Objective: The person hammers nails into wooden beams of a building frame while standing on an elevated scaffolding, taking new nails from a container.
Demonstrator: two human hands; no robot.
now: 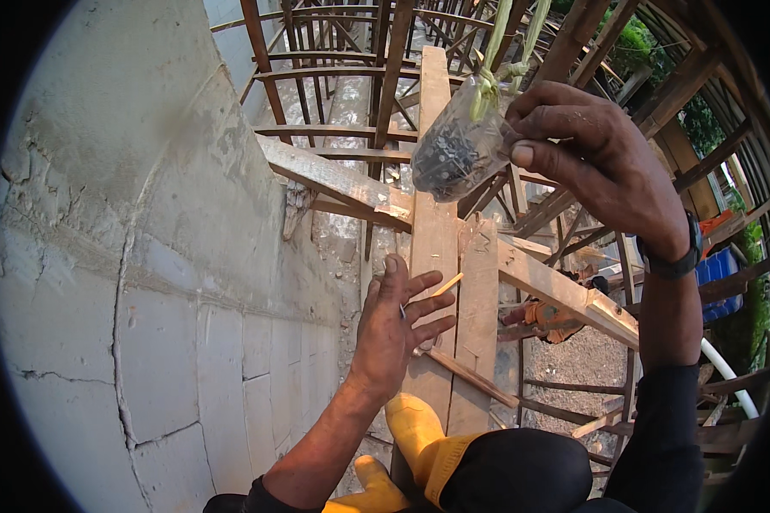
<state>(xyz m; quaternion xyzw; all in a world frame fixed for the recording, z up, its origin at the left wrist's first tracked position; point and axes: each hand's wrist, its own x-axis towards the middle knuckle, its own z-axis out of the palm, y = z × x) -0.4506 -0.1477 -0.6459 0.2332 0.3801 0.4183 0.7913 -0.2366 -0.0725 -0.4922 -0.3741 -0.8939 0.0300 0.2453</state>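
My right hand [599, 162] is closed in a pinch on the edge of a clear plastic bag [455, 158] with dark nails in it. The bag hangs from yellow-green straps [486, 85] knotted at its top. Lower and to the left, my left hand [396, 316] is held out with its fingers apart. A small shiny bit shows at those fingers; I cannot tell whether it is a ring or a nail. Just right of the fingertips is a yellow pencil [447, 285]. A hammer [472, 379] with a wooden handle lies across the planks [475, 316] below that hand.
A grey block wall [162, 342] rises on my left. My yellow boots [415, 427] are on the planks, high above the ground. Wooden scaffold poles [393, 68] and beams [565, 291] surround them. Below at right, another person [552, 321] in orange is partly hidden.
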